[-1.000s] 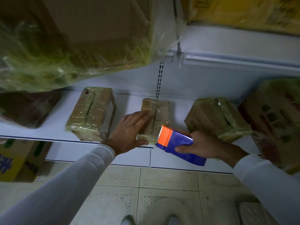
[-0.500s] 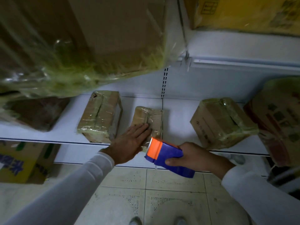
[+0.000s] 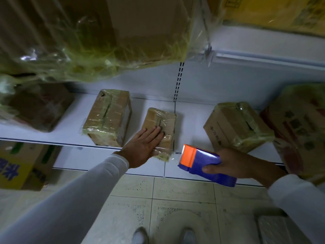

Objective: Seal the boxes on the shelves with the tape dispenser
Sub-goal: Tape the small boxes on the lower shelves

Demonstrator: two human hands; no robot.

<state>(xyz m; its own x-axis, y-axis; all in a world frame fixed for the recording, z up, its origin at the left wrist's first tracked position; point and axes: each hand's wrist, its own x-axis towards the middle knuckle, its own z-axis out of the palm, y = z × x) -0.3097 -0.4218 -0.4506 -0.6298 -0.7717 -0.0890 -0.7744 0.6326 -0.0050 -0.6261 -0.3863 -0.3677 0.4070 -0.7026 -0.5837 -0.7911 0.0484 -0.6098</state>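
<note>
Head cam: left hand [image 3: 143, 147] fingers straight, pressed flat on small taped box [image 3: 161, 131] at shelf [image 3: 66, 132] front edge. Right hand [image 3: 233, 163] grips blue/orange tape dispenser [image 3: 198, 162] just beside box's near corner, off shelf edge.

dim room, white metal shelving [image 3: 58, 132] with a slotted back panel [image 3: 178, 81] above a speckled pale tile floor [image 3: 175, 205].

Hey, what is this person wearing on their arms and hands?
Both arms are covered by long, plain white sleeves that end at the wrists. The left hand and right hand are bare: no gloves, rings or watch can be seen.
</note>
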